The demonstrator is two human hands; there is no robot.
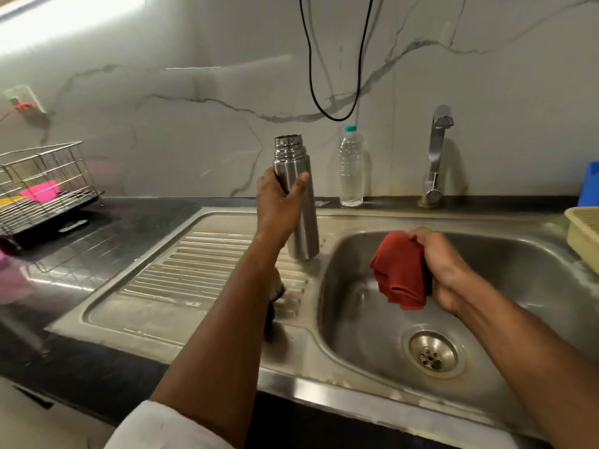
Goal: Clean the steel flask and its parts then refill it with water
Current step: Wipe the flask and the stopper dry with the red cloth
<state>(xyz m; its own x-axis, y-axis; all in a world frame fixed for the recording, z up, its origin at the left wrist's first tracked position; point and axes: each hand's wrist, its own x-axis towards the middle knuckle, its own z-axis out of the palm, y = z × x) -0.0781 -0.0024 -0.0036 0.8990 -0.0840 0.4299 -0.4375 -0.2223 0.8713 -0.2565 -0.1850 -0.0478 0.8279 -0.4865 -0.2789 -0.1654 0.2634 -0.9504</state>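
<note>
The steel flask (296,202) stands upright with its cap off, its base at the right end of the ribbed drainboard (181,270). My left hand (278,202) grips its body from the left. My right hand (440,267) holds a bunched red cloth (400,270) over the sink basin (518,286), a short way right of the flask. A dark part, partly hidden under my left forearm, lies on the drainboard (275,306); I cannot tell what it is.
A clear plastic water bottle (351,166) stands at the wall behind the sink. The steel tap (436,153) is at the back right, not running. A wire dish rack (42,186) sits at left, a yellow basket (583,241) and blue container (590,186) at right.
</note>
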